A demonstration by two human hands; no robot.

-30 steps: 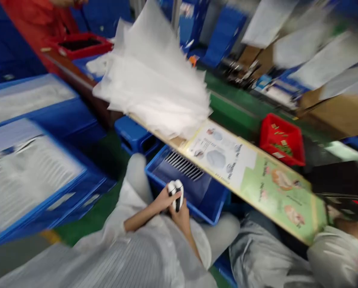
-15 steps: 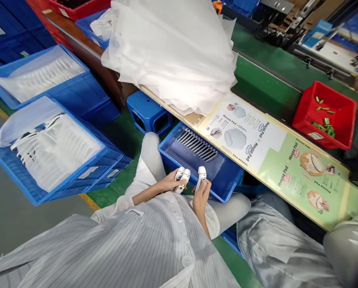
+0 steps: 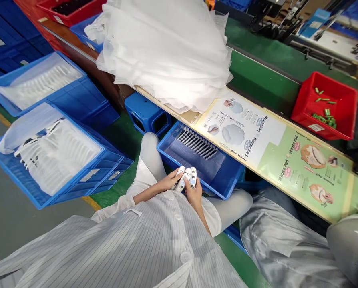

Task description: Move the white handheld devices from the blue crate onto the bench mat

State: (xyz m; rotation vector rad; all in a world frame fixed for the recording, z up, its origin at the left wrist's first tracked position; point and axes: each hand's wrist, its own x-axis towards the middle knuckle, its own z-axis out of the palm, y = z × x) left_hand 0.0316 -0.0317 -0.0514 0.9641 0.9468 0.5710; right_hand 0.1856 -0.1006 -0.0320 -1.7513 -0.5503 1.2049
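Observation:
Above my lap, three slim white handheld devices [image 3: 186,175] with rounded ends and small dark windows are side by side. My left hand [image 3: 168,181] is closed around the left ones. The right-hand device [image 3: 193,174] is gripped by my right hand [image 3: 194,195], whose thumb lies near the middle one. The two hands are almost touching, and their lower fingers are hidden behind the devices. Just beyond them is a blue bin [image 3: 231,190], tilted near my knees, with a row of similar pale, slim pieces [image 3: 197,143] lying along its far side.
White foam sheets [image 3: 167,52] are heaped on the bench beside printed mouse pad sheets [image 3: 236,124]. A red bin [image 3: 323,128] holds small green cylinders. Blue crates [image 3: 85,176] stand at left, a blue stool [image 3: 147,110] under the bench. Another person's leg [image 3: 266,232] is at right.
My right hand has moved left, bringing its white device against those in my left hand. The view has shifted slightly.

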